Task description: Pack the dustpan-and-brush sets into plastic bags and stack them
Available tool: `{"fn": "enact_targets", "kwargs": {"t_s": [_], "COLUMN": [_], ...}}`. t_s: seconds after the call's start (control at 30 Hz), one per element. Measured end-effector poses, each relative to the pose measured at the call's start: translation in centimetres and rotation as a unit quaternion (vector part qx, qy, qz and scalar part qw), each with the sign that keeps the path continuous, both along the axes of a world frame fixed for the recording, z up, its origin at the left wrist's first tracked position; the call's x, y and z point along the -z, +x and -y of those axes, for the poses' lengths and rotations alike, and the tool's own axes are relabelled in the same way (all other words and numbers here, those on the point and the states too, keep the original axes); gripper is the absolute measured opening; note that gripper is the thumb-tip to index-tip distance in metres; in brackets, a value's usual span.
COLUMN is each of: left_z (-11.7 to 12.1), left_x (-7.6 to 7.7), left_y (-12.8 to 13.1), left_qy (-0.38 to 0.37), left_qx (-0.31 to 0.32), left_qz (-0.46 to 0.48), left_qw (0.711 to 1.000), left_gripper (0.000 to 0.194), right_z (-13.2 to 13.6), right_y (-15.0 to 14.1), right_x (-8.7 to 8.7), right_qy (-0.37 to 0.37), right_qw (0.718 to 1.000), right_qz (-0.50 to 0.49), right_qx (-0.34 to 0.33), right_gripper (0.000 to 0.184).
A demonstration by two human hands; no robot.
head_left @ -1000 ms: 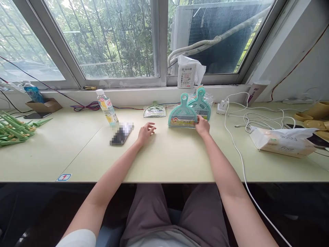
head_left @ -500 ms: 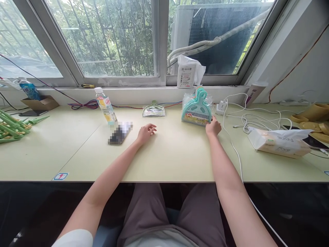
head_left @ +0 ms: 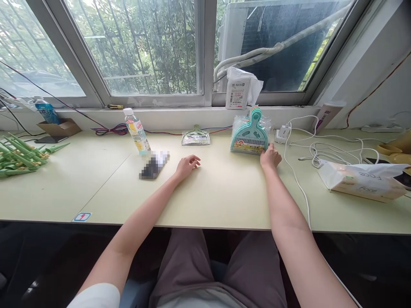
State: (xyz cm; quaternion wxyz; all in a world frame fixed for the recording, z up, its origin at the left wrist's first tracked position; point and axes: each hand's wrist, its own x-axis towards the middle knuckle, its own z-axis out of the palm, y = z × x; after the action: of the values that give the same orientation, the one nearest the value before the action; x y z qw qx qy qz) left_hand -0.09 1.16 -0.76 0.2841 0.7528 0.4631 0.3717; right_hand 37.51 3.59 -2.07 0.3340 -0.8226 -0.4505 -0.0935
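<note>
Across the long, pale yellow-green table (head_left: pixel 218 196), a stack of teal, half-round plastic dustpans (head_left: pixel 248 139), handles toward twelve, sits at ten o'clock from the nearer right hand (head_left: pixel 271 156), fingers touching its four-o'clock corner; pinching, I can't tell. The empty left hand (head_left: pixel 188 166) curls loosely.

At the right hand (head_left: pixel 271 156), the dustpans (head_left: pixel 250 136) were of smooth green plastic, and the wrapping (head_left: pixel 267 123) behind them looked clear, crinkled and shiny. Below the grip, the table (head_left: pixel 218 192) was smooth. Far left of it stood a box (head_left: pixel 67 127) of matt brown cardboard.
</note>
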Motion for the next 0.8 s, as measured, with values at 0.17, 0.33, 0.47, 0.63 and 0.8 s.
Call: {"fn": "enact_targets", "kwargs": {"t_s": [0.17, 0.33, 0.47, 0.63, 0.8], "left_z": [-0.4, -0.7, -0.8, -0.6, -0.3], "left_x": [0.7, 0.9, 1.0, 0.9, 0.6], "left_y": [-0.1, -0.2, -0.2, -0.2, -0.1], "left_qy": [0.015, 0.024, 0.028, 0.026, 0.022], "left_qx": [0.007, 0.007, 0.007, 0.007, 0.008], "left_qz": [-0.016, -0.031, -0.037, -0.039, -0.043], "left_qw": [1.000, 0.999, 0.999, 0.999, 0.999], "left_gripper": [0.023, 0.024, 0.023, 0.023, 0.023], "right_z": [-0.3, -0.6, -0.9, -0.9, -0.9], "right_y": [0.4, 1.0, 1.4, 1.5, 1.4], "right_x": [0.2, 0.6, 1.0, 1.1, 1.0], "right_qy": [-0.022, -0.015, 0.000, -0.011, -0.017], "right_qw": [1.000, 0.999, 0.997, 0.997, 0.998], "right_qz": [-0.015, -0.036, -0.054, -0.067, -0.060], "right_qx": [0.007, 0.035, 0.046, 0.044, 0.027], "right_gripper": [0.037, 0.026, 0.024, 0.026, 0.027]}}
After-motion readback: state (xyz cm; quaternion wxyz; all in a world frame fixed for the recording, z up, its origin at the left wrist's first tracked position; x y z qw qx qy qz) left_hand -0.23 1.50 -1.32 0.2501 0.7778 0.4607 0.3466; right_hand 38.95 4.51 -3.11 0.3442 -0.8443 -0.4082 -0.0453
